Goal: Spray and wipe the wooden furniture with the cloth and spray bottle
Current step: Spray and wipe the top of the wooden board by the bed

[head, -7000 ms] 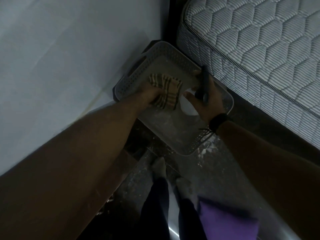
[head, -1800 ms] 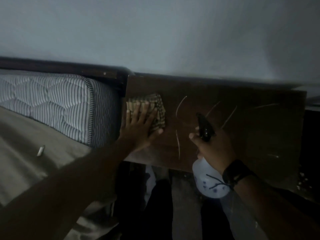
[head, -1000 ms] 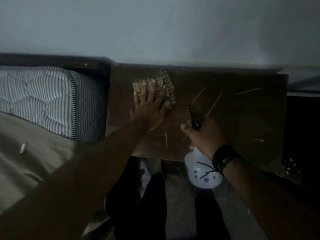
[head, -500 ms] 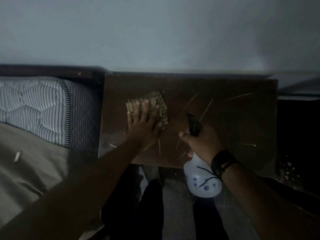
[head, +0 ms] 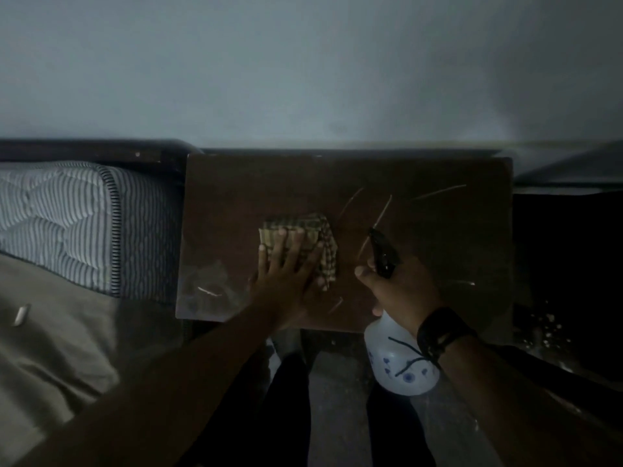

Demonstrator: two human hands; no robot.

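A striped mattress (head: pixel 77 224) lies at the left, just beside the dark wooden tabletop (head: pixel 421 237). The left hand (head: pixel 286 278) presses flat, fingers (head: pixel 298 246) spread open, on a folded checked cloth (head: pixel 303 237) near the tabletop's middle (the cloth shows beyond the fingertips). To the right, the right hand (head: pixel 401 291) is closed around the white spray bottle (head: pixel 399 362), its dark nozzle above the wood.

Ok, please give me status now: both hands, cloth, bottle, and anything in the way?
Left hand flat on cloth, on wooden table top. Right hand grips spray bottle. Nothing in the way.
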